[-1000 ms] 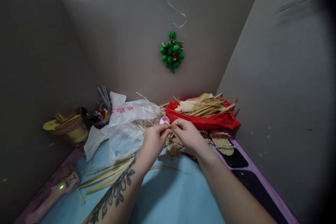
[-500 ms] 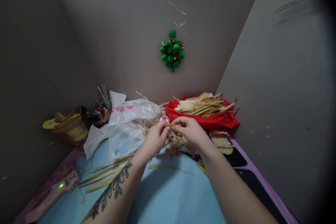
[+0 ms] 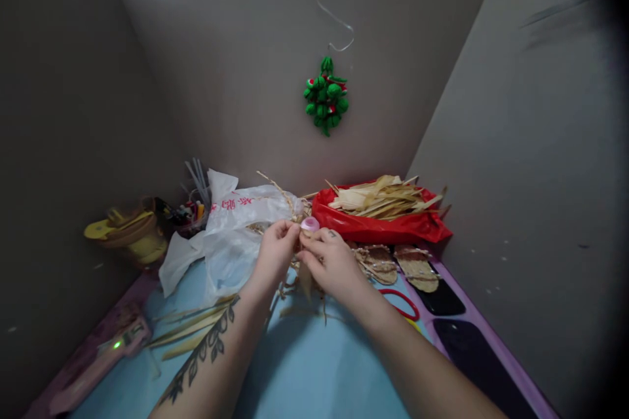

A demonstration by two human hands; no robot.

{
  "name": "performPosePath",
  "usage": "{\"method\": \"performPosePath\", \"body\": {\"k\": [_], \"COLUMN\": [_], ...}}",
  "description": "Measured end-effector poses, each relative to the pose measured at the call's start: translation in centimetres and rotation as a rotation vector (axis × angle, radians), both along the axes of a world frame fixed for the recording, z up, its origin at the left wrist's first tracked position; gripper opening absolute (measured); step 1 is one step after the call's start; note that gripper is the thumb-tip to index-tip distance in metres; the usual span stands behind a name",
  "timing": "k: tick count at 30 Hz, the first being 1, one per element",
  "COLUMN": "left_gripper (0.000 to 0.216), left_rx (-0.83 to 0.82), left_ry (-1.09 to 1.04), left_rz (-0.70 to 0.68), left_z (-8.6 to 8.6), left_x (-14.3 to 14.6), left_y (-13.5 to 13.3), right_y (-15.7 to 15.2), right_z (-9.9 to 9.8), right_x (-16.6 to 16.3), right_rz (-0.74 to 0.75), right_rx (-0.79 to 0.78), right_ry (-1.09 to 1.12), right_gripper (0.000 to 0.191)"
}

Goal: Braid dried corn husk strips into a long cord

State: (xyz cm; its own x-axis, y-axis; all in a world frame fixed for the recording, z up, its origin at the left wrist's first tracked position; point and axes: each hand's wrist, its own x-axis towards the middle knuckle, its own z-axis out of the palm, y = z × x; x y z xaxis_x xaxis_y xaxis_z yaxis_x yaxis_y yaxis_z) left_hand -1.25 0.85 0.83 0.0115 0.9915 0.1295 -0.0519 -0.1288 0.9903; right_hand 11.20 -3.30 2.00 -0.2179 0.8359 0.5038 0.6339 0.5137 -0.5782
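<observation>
My left hand (image 3: 276, 251) and my right hand (image 3: 328, 261) meet over the blue table top (image 3: 319, 366), fingers pinched together on a small bundle of dry straw strips (image 3: 305, 280) that hangs down between them. Both hands are closed on it. A small pink round object (image 3: 309, 224) sits just behind my fingertips. Two small woven straw sandals (image 3: 400, 263) lie to the right of my right hand.
A red bag (image 3: 383, 228) heaped with dry husk strips (image 3: 383, 196) stands at the back right. A white plastic bag (image 3: 236, 229) and a cup of pens (image 3: 189, 213) are back left, beside a yellow object (image 3: 128, 236). Long straw leaves (image 3: 191, 327) and a pink tool (image 3: 93, 360) lie left. Red-handled scissors (image 3: 400, 304) lie right. A green ornament (image 3: 325, 95) hangs on the wall.
Both hands shifted slightly left and lower with the straw, uncovering the woven sandals and the red scissor handle. The view tilted a little.
</observation>
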Motion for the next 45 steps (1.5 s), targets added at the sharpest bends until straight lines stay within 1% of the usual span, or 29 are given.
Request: {"method": "performPosePath", "body": {"k": [2,4,5,6,9,10,11,15,17,19,22,24,25,27,29,34,36,38,40,42,44,45], "left_gripper": [0.019,0.018,0.018,0.018,0.019,0.019,0.020,0.026,0.030,0.028,0.018,0.028,0.033,0.039,0.038,0.018,0.014,0.013,0.013,0.014,0.018,0.020], "left_rx": [0.037,0.062,0.075,0.089,0.144,0.157,0.167,0.197,0.199,0.181,0.126,0.108,0.109,0.130,0.169,0.358,0.445,0.526,0.549,0.456,0.280,0.199], "left_ry": [0.051,0.093,0.114,0.136,0.231,0.270,0.316,0.510,0.559,0.535,0.377,0.294,0.280,0.281,0.301,0.479,0.547,0.616,0.693,0.720,0.651,0.595], "left_rz": [0.000,-0.028,-0.044,-0.060,-0.075,-0.075,-0.073,-0.067,-0.059,-0.090,-0.220,-0.278,-0.286,-0.273,-0.241,-0.150,-0.127,-0.115,-0.089,-0.078,-0.098,-0.100], "left_z": [0.3,0.5,0.5,0.5,0.2,0.1,0.1,0.5,0.9,1.3,1.5,1.6,1.5,1.4,1.3,1.0,1.0,1.2,1.5,1.7,1.6,1.4], "left_x": [0.3,0.7,0.9,1.1,1.3,1.3,1.2,0.7,0.5,0.3,0.0,-0.1,0.0,0.0,0.1,-0.2,-0.4,-0.6,-0.5,-0.2,0.4,0.7], "left_y": [-0.3,-0.7,-0.8,-1.0,-1.3,-1.3,-1.4,-1.5,-1.4,-1.2,-1.1,-1.2,-1.2,-1.3,-1.4,-1.2,-1.1,-1.1,-1.3,-1.5,-1.7,-1.9], "right_y": [0.4,0.9,1.1,1.4,1.9,2.0,2.0,2.0,2.2,2.4,2.8,2.8,2.8,2.7,2.6,2.6,2.7,2.7,2.6,2.3,2.0,1.8], "right_z": [0.3,0.4,0.4,0.4,0.0,-0.1,-0.2,-0.6,-0.8,-0.9,-0.8,-0.6,-0.4,-0.2,0.1,0.5,0.6,0.6,0.6,0.5,0.2,0.0], "right_x": [0.7,1.4,1.6,1.8,2.0,2.0,2.0,2.3,2.5,2.7,3.2,3.4,3.4,3.5,3.6,4.1,4.4,4.6,4.5,4.0,3.2,2.8], "right_rz": [-0.032,-0.114,-0.137,-0.126,0.016,0.047,0.056,0.008,0.000,0.028,0.074,0.078,0.078,0.089,0.100,0.159,0.197,0.227,0.189,0.055,-0.120,-0.194], "right_rx": [-0.003,0.006,-0.016,-0.069,-0.297,-0.336,-0.344,-0.264,-0.244,-0.265,-0.331,-0.362,-0.374,-0.397,-0.411,-0.444,-0.451,-0.445,-0.389,-0.253,-0.090,-0.035], "right_ry": [0.057,0.151,0.208,0.270,0.429,0.451,0.452,0.375,0.353,0.368,0.420,0.448,0.461,0.494,0.520,0.552,0.544,0.504,0.408,0.268,0.154,0.129], "right_gripper": [0.022,0.017,0.015,0.014,0.011,0.011,0.012,0.013,0.013,0.013,0.012,0.013,0.013,0.014,0.015,0.015,0.015,0.014,0.012,0.011,0.012,0.012]}}
